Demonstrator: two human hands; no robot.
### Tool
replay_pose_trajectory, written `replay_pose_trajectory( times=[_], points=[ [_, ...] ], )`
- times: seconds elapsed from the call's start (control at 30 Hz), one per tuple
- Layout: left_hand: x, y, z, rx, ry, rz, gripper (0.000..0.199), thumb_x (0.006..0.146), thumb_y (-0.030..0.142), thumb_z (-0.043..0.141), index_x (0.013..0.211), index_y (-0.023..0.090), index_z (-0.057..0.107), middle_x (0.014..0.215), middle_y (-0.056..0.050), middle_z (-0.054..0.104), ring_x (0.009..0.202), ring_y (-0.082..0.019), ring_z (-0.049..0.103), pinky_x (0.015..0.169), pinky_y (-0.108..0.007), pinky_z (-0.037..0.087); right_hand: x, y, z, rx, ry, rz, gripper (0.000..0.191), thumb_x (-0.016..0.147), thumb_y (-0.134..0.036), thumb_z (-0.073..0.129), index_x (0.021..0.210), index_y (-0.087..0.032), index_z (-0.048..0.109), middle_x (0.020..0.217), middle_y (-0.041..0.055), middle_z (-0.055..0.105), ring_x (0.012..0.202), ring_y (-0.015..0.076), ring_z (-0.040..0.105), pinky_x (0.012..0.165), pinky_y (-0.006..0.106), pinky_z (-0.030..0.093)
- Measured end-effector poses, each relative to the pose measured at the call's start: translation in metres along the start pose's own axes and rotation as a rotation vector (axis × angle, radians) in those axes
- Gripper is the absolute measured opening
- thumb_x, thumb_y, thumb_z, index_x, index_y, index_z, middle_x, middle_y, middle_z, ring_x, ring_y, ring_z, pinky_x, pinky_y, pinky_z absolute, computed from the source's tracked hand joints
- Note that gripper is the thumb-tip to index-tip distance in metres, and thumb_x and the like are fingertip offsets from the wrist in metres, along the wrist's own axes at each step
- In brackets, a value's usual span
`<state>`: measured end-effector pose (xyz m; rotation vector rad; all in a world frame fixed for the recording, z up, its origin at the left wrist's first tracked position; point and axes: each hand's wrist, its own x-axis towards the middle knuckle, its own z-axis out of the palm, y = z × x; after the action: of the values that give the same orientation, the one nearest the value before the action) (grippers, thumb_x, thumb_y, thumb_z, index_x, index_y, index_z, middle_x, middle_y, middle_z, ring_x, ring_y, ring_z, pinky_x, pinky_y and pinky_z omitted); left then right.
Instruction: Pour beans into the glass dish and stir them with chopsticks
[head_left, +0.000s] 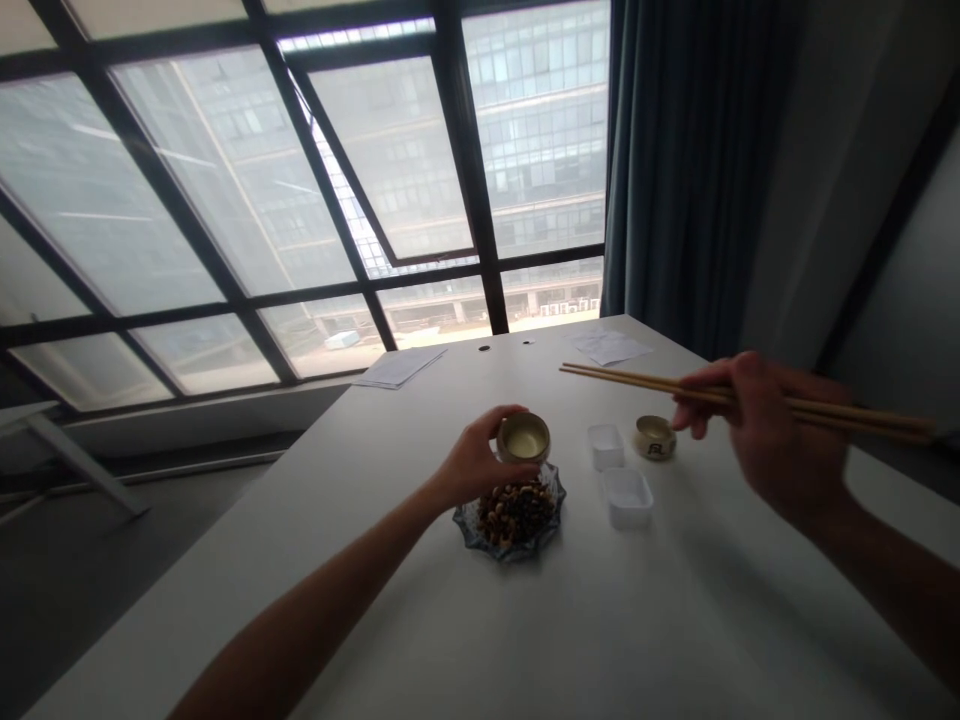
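Bare arms come in from the low edge of the desk (600, 620): the left arm (315, 610) and the right arm (877, 580). The left hand (472, 462) has its grip curled around a small cup (523, 438). The cup tips a bit toward the camera, and its pale inside shows. It is held just above the back of a blue glass dish (551, 500) full of brown nuts (516, 515), near the middle of the desk. The right hand (765, 430) is up in the air by the right edge, and its grip pinches two long wooden chopsticks (622, 378) together. Their thin tips point left, over the desk. Just below that hand sits a second small cup (655, 437) with a dark mark on it. Two little white tubs (606, 446) stand between it and the dish. Papers (400, 367) lie near the far edge, and a big window (300, 180) and a dark curtain (682, 150) stand behind.
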<state>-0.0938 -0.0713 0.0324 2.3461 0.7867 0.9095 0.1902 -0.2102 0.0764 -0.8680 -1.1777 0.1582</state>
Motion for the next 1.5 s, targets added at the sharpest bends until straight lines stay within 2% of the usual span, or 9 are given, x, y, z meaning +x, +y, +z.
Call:
replay_pose_trajectory(
  times=[0.13,0.3,0.47,0.6,0.8,1.17,1.33,1.43,1.5],
  points=[
    [0.034,0.037,0.031,-0.092,-0.154,0.041,0.068,0.071,0.035,0.092,0.130,0.019,0.061,0.128,-0.014,0.071,0.112,-0.028,0.072,0.095,-0.041,0.062,0.006,0.011,-0.047,0.066,0.217,0.034,0.036,0.101,-0.040,0.062,0.075,-0.025,0.080,0.062,0.0076,0.070,0.052,0.0222,0.066,0.044,0.036,0.044],
    [0.075,0.075,0.094,-0.029,-0.304,0.049,0.072,0.066,0.040,0.091,0.128,0.018,0.064,0.128,-0.013,0.069,0.111,-0.029,0.070,0.092,-0.041,0.061,-0.006,0.027,-0.091,0.093,0.411,0.113,0.041,0.099,-0.042,0.059,0.069,-0.021,0.077,0.056,0.0066,0.067,0.046,0.0192,0.061,0.042,0.032,0.040],
    [0.109,0.078,0.164,0.098,-0.450,0.046,0.069,0.061,0.053,0.090,0.118,0.019,0.071,0.119,-0.011,0.072,0.108,-0.032,0.068,0.089,-0.041,0.058,-0.013,0.045,-0.116,0.131,0.524,0.144,0.040,0.094,-0.046,0.063,0.070,-0.016,0.075,0.055,0.0056,0.068,0.042,0.0159,0.060,0.039,0.027,0.039],
    [0.120,0.067,0.197,0.185,-0.546,0.009,0.064,0.060,0.052,0.090,0.113,0.019,0.074,0.111,-0.009,0.074,0.100,-0.030,0.070,0.085,-0.039,0.057,-0.014,0.052,-0.128,0.149,0.556,0.156,0.040,0.093,-0.047,0.064,0.070,-0.016,0.074,0.056,0.0055,0.068,0.042,0.0152,0.061,0.040,0.026,0.040],
    [0.118,0.059,0.208,0.244,-0.613,-0.020,0.068,0.058,0.051,0.092,0.116,0.020,0.075,0.113,-0.010,0.074,0.104,-0.032,0.070,0.084,-0.038,0.058,-0.016,0.049,-0.134,0.132,0.567,0.161,0.041,0.093,-0.050,0.063,0.070,-0.017,0.074,0.055,0.0052,0.068,0.042,0.0160,0.062,0.040,0.027,0.041],
    [0.119,0.063,0.209,0.280,-0.633,0.007,0.060,0.062,0.049,0.090,0.112,0.019,0.075,0.112,-0.010,0.074,0.103,-0.032,0.070,0.086,-0.039,0.057,-0.017,0.051,-0.134,0.152,0.558,0.189,0.040,0.092,-0.048,0.064,0.069,-0.017,0.075,0.056,0.0058,0.069,0.042,0.0159,0.061,0.039,0.027,0.040],
    [0.121,0.064,0.214,0.318,-0.637,0.010,0.064,0.062,0.051,0.091,0.114,0.017,0.074,0.113,-0.013,0.074,0.105,-0.034,0.069,0.084,-0.040,0.056,-0.017,0.051,-0.135,0.166,0.549,0.214,0.039,0.090,-0.047,0.065,0.068,-0.017,0.076,0.054,0.0061,0.068,0.042,0.0162,0.060,0.039,0.027,0.040],
    [0.124,0.067,0.206,0.319,-0.643,0.027,0.069,0.061,0.057,0.091,0.114,0.016,0.074,0.114,-0.013,0.074,0.103,-0.033,0.070,0.081,-0.037,0.056,-0.018,0.050,-0.135,0.162,0.540,0.220,0.038,0.091,-0.044,0.064,0.067,-0.017,0.076,0.054,0.0065,0.068,0.042,0.0163,0.059,0.039,0.028,0.039],
    [0.124,0.068,0.190,0.312,-0.638,0.045,0.069,0.066,0.064,0.086,0.114,0.017,0.074,0.114,-0.012,0.074,0.101,-0.030,0.070,0.081,-0.036,0.056,-0.018,0.049,-0.136,0.154,0.544,0.218,0.038,0.093,-0.043,0.062,0.067,-0.018,0.076,0.054,0.0064,0.068,0.042,0.0163,0.059,0.039,0.028,0.040]
  ],
)
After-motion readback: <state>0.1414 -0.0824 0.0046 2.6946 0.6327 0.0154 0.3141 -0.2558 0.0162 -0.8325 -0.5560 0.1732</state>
